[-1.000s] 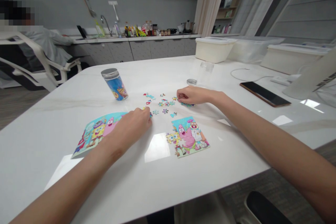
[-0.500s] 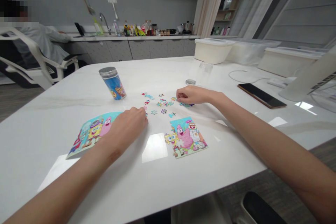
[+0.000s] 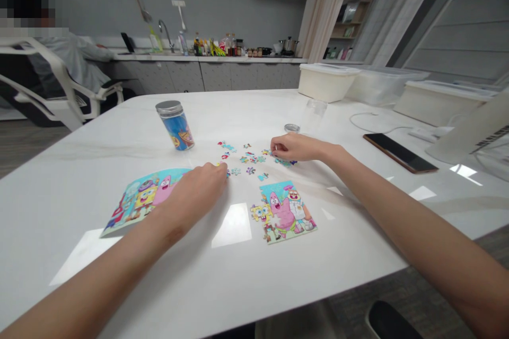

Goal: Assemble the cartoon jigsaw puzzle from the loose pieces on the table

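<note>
A partly joined cartoon puzzle [image 3: 284, 211] lies flat on the white table. Beyond it are several loose puzzle pieces [image 3: 250, 170]. My left hand [image 3: 204, 185] is closed at the left edge of these pieces, with a small puzzle piece at its fingertips. Its wrist overlaps the right part of a curved picture sheet [image 3: 139, 198]. On the right side of the pieces, my right hand [image 3: 292, 146] has its fingers curled down and pressed together; whatever they hold is hidden.
A blue jar with a metal lid [image 3: 177, 126] stands at the left. Farther right are a clear jar [image 3: 315, 112], a small lid [image 3: 291, 128], a phone [image 3: 400, 153], a cable and storage boxes [image 3: 328, 82]. A person [image 3: 75, 58] sits at the far left.
The view has shifted slightly. My left hand's fingertips have moved a little, and a yellowish bit now shows beside them. My right hand stays at the same pieces.
</note>
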Available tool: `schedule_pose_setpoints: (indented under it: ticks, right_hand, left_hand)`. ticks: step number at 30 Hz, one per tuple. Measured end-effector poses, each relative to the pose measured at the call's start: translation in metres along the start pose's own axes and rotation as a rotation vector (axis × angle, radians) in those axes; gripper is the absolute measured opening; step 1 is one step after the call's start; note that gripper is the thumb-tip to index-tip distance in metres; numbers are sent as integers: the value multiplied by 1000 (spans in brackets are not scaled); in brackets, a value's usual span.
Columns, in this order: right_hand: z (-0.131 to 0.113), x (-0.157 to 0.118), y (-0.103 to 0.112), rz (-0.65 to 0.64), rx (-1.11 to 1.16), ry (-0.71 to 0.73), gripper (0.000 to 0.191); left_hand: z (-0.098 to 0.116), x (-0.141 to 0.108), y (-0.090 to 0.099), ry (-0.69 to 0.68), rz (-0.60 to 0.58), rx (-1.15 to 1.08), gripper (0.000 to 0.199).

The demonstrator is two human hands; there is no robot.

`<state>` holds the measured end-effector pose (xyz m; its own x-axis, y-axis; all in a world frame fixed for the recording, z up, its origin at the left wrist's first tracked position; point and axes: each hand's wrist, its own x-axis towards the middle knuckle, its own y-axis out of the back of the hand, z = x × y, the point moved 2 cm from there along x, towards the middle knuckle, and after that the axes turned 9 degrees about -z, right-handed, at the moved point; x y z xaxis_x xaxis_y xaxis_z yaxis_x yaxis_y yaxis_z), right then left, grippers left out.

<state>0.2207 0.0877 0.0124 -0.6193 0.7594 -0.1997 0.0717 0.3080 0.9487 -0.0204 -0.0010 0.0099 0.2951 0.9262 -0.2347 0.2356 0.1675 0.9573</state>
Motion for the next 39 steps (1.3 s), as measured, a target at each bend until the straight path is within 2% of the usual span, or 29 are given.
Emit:
schedule_pose_setpoints:
  ticks: [7, 13, 20, 25, 27, 30, 34, 39]
  right_hand:
    - [2, 1, -2, 4, -9, 11, 14]
    - [2, 1, -1, 23, -34, 28, 15]
    - [11, 2, 2, 168, -130, -93, 24]
    - [9, 8, -9, 131, -84, 33, 33]
    - [7, 11, -12, 100, -54, 62, 30]
    - [6, 13, -13, 128, -1, 80, 22]
    - [3, 13, -9, 198, 175, 89, 9]
    - [-6, 8, -6, 122, 867, 31, 15]
  left_hand:
    - [-3, 4, -5, 20, 30, 27, 28]
    - [-1, -3, 1, 14, 32, 36, 29]
    - [-2, -3, 0, 8, 47, 36, 32]
    - [-1, -3, -1, -20, 63, 46, 30]
    - [1, -4, -1, -24, 70, 56, 29]
    - [3, -5, 1, -19, 71, 65, 30]
    - [3, -5, 2, -7, 62, 57, 30]
    - [3, -3, 2, 1, 71, 47, 30]
